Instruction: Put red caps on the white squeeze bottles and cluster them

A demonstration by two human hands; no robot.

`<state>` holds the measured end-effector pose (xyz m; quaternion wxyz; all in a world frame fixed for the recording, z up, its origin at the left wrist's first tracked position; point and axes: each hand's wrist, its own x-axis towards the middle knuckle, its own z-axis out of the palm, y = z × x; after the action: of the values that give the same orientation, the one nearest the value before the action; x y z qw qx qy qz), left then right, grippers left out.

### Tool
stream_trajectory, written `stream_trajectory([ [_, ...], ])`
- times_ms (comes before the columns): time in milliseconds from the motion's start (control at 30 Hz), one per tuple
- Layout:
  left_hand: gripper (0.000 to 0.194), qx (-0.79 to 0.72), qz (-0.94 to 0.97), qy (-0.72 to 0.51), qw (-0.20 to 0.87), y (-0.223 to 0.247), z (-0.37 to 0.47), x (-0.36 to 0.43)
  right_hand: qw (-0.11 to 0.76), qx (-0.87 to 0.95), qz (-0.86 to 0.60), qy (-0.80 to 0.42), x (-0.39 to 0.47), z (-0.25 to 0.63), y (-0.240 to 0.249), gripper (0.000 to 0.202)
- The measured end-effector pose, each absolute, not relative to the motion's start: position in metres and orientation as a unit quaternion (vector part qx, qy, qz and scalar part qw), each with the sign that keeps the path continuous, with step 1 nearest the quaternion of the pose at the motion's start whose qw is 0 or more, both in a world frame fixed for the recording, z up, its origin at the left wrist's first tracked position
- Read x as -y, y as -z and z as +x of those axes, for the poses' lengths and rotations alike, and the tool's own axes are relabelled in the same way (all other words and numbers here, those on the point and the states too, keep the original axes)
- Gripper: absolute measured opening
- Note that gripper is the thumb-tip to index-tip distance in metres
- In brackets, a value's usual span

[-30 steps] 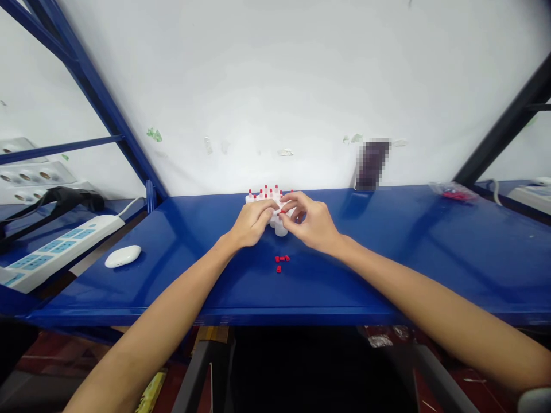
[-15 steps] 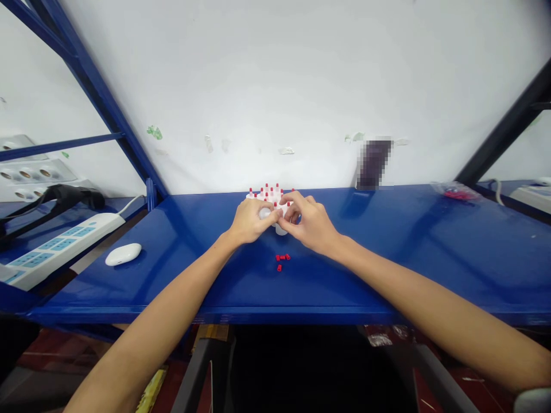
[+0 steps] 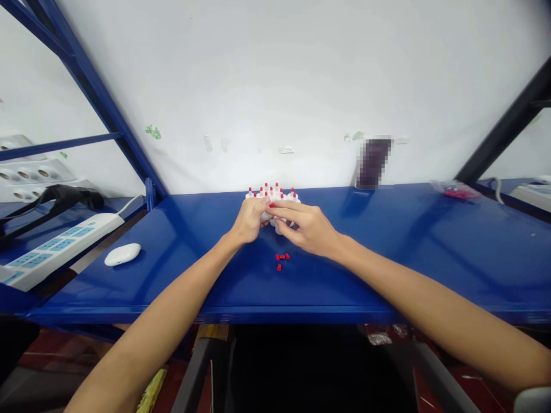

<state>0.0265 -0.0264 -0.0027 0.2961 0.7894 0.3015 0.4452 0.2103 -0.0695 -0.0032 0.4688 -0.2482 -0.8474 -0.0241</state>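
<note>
My left hand is closed around a small white squeeze bottle, partly hidden by the fingers. At the bottle's tip is a red cap, with the fingertips of my right hand closed on it. Behind both hands several white bottles with red tips stand upright in a group; the front ones are partly covered by my right hand. On the blue table, nearer to me, lie several loose red caps.
A white earbud case lies at the left of the blue table. Further left is a white power strip. A pixelated dark object leans on the wall, and a clear bag with red pieces lies at the right.
The bottle in my left hand has tilted toward the right hand. My right fingers have stretched leftward and come over its red cap. The loose caps have stayed in place.
</note>
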Motion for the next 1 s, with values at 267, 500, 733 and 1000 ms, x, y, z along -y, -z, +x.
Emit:
stream_trajectory([
  [267,0.063,-0.439,0.78,-0.429,0.119,-0.003,0.02,0.023,0.334,0.886,-0.317,-0.046,0.06,0.238,-0.023,0.012],
  [500,0.051,-0.302,0.894,-0.311,0.11,-0.005,0.023,0.033,0.15,0.917,-0.332,-0.164,0.056,0.244,-0.023,0.015],
  [733,0.051,-0.293,0.928,-0.199,0.116,-0.004,0.028,0.033,0.21,0.89,-0.381,-0.134,0.041,0.246,-0.008,0.01],
  [1000,0.054,-0.345,0.915,-0.191,0.085,0.002,0.02,0.022,0.299,0.86,-0.396,-0.12,0.034,0.242,0.009,0.011],
])
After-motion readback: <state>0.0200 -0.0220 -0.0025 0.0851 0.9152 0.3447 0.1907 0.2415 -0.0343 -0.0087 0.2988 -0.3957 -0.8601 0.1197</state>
